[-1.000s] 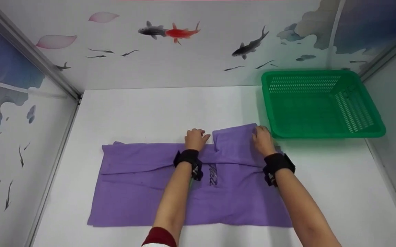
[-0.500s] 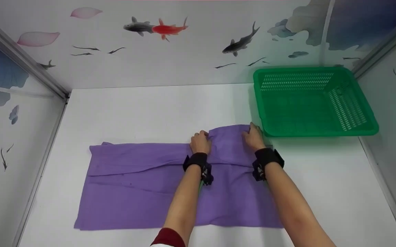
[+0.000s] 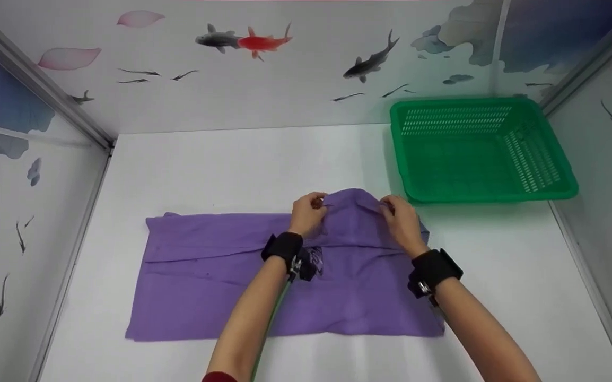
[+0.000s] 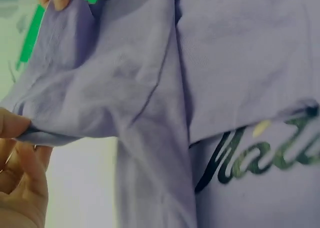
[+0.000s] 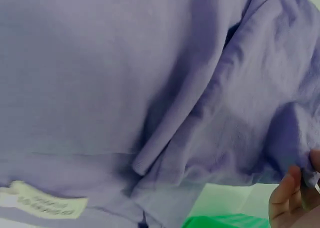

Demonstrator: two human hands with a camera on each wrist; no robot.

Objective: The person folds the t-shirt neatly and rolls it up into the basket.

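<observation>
A purple T-shirt [image 3: 205, 297] lies folded in a wide rectangle on the white table, with one sleeve [image 3: 353, 212] sticking out at the back right. My left hand [image 3: 307, 215] pinches the left corner of the sleeve's hem, which the left wrist view shows between thumb and fingers [image 4: 32, 173]. At the opposite corner, my right hand [image 3: 404, 220] pinches the hem; its fingers [image 5: 282, 193] show in the right wrist view. Between the hands the sleeve bulges up off the table. Dark script lettering [image 4: 265, 153] and a pale label [image 5: 50, 200] are visible on the shirt.
A green plastic basket [image 3: 404, 154] with perforated sides stands at the back right, close beyond my right hand. Walls printed with fish enclose the white table [image 3: 232, 170] at the back and both sides. A green cable [image 3: 270, 323] runs along my left forearm.
My left hand has come to the sleeve's left corner and taken hold of it. The sleeve, flat before, now rises in a hump between both hands.
</observation>
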